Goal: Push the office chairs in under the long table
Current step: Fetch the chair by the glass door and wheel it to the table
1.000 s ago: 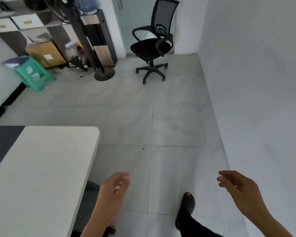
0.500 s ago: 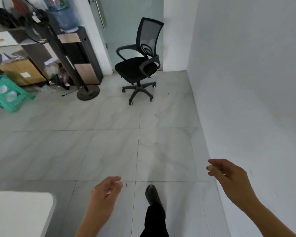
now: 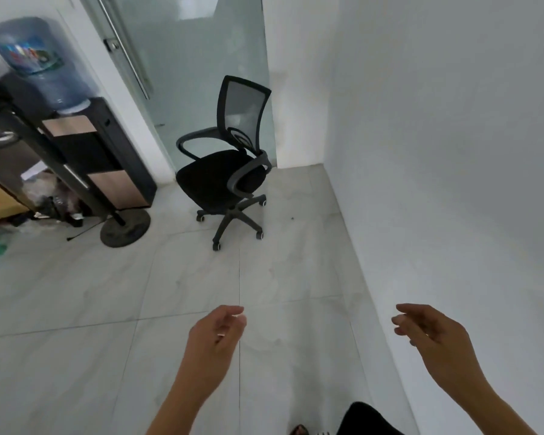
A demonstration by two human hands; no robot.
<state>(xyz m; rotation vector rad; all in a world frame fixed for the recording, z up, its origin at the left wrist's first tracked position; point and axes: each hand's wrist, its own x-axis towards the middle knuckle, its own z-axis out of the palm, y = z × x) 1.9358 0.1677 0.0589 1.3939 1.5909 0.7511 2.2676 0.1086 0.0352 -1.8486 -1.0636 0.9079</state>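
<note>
Stood far ahead on the tiled floor (image 3: 76, 293), well apart from both hands: black mesh-backed office chair (image 3: 225, 180), before a frosted glass door (image 3: 189, 73) in the corner. Left hand (image 3: 215, 335) and right hand (image 3: 434, 332) raised near, fingers loosely curled, gripping nothing. At left, water dispenser (image 3: 85, 146), possibly a fan's round base (image 3: 124, 229) beside it.
</note>
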